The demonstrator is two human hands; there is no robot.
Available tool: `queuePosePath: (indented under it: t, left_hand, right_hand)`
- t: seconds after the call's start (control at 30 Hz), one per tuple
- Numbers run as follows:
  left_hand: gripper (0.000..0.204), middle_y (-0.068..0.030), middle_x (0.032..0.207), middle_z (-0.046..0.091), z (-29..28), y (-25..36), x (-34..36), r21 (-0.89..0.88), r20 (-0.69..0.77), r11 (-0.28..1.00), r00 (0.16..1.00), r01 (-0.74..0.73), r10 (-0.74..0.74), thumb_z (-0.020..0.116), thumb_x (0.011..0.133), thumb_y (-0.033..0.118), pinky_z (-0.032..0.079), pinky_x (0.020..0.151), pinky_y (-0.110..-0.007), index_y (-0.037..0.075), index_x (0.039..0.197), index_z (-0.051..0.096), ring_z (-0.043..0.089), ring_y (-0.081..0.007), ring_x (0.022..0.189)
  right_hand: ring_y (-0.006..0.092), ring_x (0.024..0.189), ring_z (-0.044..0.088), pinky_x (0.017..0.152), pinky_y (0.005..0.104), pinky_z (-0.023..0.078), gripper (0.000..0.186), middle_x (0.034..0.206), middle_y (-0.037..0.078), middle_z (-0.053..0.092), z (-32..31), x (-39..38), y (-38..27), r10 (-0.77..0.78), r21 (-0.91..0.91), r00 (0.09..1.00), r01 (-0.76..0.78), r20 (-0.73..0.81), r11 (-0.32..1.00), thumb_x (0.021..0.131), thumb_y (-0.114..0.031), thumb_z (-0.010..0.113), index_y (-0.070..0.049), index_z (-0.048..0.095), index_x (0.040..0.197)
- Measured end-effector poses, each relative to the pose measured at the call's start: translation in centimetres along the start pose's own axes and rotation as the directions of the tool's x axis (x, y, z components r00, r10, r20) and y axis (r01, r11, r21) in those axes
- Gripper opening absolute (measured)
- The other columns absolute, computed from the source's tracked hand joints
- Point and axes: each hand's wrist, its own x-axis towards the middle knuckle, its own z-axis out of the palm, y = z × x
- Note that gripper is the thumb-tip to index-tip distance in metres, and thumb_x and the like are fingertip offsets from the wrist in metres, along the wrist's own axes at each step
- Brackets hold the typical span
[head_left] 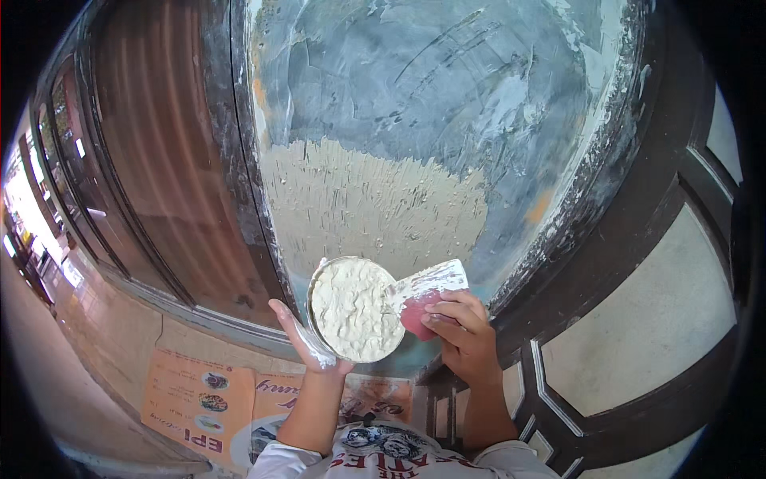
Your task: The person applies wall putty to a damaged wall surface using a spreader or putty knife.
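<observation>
My left hand (317,350) supports a round tub (309,315) from below and its left side, with the thumb stretched out along the edge. Thick cream-coloured putty (355,307) fills the tub, its surface lumpy. White smears mark that hand. My right hand (469,339) grips a putty knife (435,279) by its reddish-pink part. The pale blade is coated with putty, and its left end meets the tub's right rim. Just beyond the tub stands a blue-grey wall panel (431,88), its lower part covered by a rough cream coat (375,203).
Dark frames with putty smears border the panel; a brown glazed door (159,144) stands left. On the right is dark woodwork with pale panels (646,319). Orange printed sheets (199,399) lie on the tiled floor at lower left.
</observation>
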Motion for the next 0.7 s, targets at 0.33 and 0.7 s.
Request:
queuePosePath:
  t: [0.33, 0.7]
  left_hand:
    - [0.107, -0.0197, 0.153, 0.046, 0.40, 0.00, -0.59, 0.009, 0.029, 1.000, 1.000, -0.008, 0.007, 0.038, 0.085, 0.090, 0.046, 0.110, -0.055, 0.007, 0.153, 0.041, 0.052, -0.0393, 0.134]
    - [0.107, -0.0201, 0.152, 0.048, -0.46, -0.06, -0.35, 0.030, 0.041, 0.999, 0.998, -0.039, 0.037, 0.037, 0.086, 0.090, 0.045, 0.111, -0.054, 0.006, 0.153, 0.040, 0.052, -0.0389, 0.135]
  right_hand:
    - [0.0329, 0.112, 0.062, 0.096, 0.0432, 0.052, 0.042, 0.112, 0.005, 0.070, -0.19, -0.30, -0.33, -0.016, 0.016, 0.999, 0.017, -0.050, 1.000, 0.066, 0.012, 0.071, -0.009, 0.077, 0.103]
    - [0.0336, 0.112, 0.062, 0.094, 0.0434, 0.052, 0.041, 0.114, 0.007, 0.069, 0.01, -0.83, -0.50, -0.012, 0.055, 0.999, 0.010, 0.031, 0.998, 0.068, 0.011, 0.073, -0.008, 0.077, 0.104]
